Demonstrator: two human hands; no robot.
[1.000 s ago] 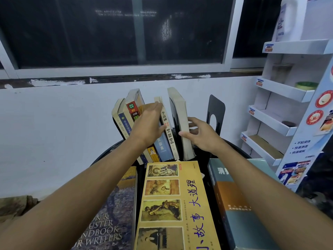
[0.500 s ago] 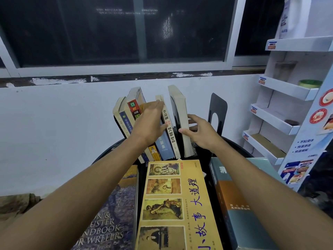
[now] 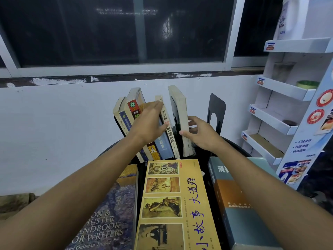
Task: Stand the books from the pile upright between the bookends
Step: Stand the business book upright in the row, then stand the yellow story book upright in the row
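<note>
A white cardboard display rack (image 3: 281,91) stands at my right, beside the round black worktop (image 3: 232,143). Nearest me lie a yellow picture-cover book (image 3: 173,204), a teal and orange volume (image 3: 234,210) and a writers' handbook (image 3: 111,222). Behind them a row of paperbacks (image 3: 126,120) leans left, and my left hand (image 3: 149,123) presses flat and straight-fingered on its spines. My right hand (image 3: 201,134) pinches a thick yellowed paperback (image 3: 178,109) upright, near the black metal bookend (image 3: 216,107).

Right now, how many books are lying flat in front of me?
3: the writers' handbook on the left, the yellow book in the middle, the teal-and-orange book on the right. More may lie hidden underneath.
</note>
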